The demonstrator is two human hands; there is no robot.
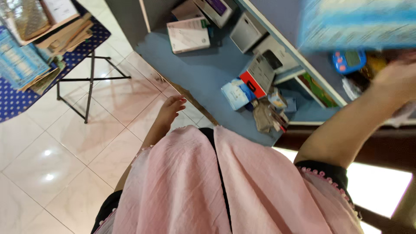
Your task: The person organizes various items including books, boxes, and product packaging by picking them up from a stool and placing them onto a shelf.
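Blue box lies crosswise above our raised right hand, grip unclear; left hand hangs slack, farther off.

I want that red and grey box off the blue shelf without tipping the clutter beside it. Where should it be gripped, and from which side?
Probably by its long side faces, coming from above. The red and grey box leans with its broad face up, against the small blue and white box; both hands, left hand and right hand, are away from it.
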